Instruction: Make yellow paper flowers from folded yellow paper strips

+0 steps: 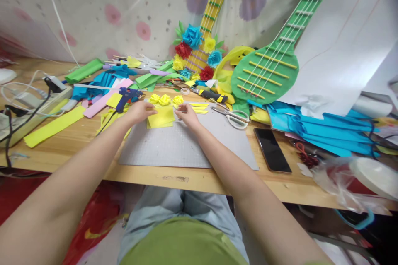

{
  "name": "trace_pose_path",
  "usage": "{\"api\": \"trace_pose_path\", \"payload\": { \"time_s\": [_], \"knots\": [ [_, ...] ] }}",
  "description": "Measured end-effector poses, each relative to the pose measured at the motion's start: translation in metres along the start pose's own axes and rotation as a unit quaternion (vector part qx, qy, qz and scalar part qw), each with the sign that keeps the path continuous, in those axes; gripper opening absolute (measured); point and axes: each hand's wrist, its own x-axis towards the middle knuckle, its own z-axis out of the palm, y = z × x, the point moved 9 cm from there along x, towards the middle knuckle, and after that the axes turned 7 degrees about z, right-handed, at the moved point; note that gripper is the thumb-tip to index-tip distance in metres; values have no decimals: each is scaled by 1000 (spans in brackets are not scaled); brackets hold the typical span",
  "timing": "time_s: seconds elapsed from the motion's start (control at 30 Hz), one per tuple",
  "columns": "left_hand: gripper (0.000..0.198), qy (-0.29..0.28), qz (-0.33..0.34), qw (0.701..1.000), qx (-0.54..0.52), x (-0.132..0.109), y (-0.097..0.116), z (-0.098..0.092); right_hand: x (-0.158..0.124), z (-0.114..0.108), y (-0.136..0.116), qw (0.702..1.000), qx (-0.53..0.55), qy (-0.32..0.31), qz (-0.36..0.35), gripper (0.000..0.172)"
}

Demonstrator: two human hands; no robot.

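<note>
A stack of yellow paper squares lies at the far edge of a grey cutting mat. My left hand rests on the stack's left edge, fingers curled and pressing on the paper. My right hand is just right of the stack, fingers pinched together on a thin yellow strip I can barely make out. Three small yellow paper flowers sit in a row right behind the stack. More yellow strips lie to the right of the flowers.
Blue glue gun, scissors and a box cutter lie behind the mat. A black phone lies right of it. Two paper guitars lean on the wall. Blue paper at right, power strip at left.
</note>
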Motion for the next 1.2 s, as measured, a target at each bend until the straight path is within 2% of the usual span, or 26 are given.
{"api": "trace_pose_path", "payload": {
  "time_s": [0.2, 0.3, 0.43, 0.53, 0.67, 0.73, 0.8, 0.9, 0.97, 1.03, 1.1, 1.17, 1.2],
  "knots": [
    [38, -27, 3, 997, 72, 1, -9, -2, 6, 8, 4, 1000, -9, -1, 2, 24],
    [40, -11, 41, 993, 108, 4, -7, -1, 8, 8, 5, 1000, -26, 4, -1, 23],
    [47, -14, 96, 990, 100, 7, -6, 8, 6, 7, 7, 1000, -27, -5, 14, 21],
    [50, 20, 106, 992, 69, 10, -11, 8, 3, 6, 5, 999, -34, -7, 22, 19],
    [51, 77, 108, 991, 29, 11, -11, -4, 1, 5, 5, 999, -25, -13, 35, 19],
    [49, 116, 103, 988, -6, 8, -5, -17, -1, 4, 3, 999, -11, -15, 37, 18],
    [46, 158, 69, 984, -45, 2, 1, -31, -4, 0, -1, 1000, -2, -10, 29, 18],
    [43, 187, 34, 977, -97, -6, 18, -41, -10, -13, -13, 1000, 8, 8, -3, 23],
    [38, 152, 50, 976, -146, -6, 37, -32, -15, -25, -23, 999, 26, 13, -29, 34],
    [38, 62, 70, 975, -203, -3, 56, -8, -20, -39, -26, 998, 49, 10, -27, 46],
    [36, -22, 86, 959, -271, -1, 74, 18, -25, -48, -24, 998, 62, -32, -7, 53],
    [36, -65, 75, 949, -299, 0, 84, 41, -30, -60, -16, 996, 61, -53, 24, 56],
    [34, -72, 67, 947, -306, 2, 87, 51, -32, -68, -11, 997, 46, -44, 33, 58]
  ]
}}
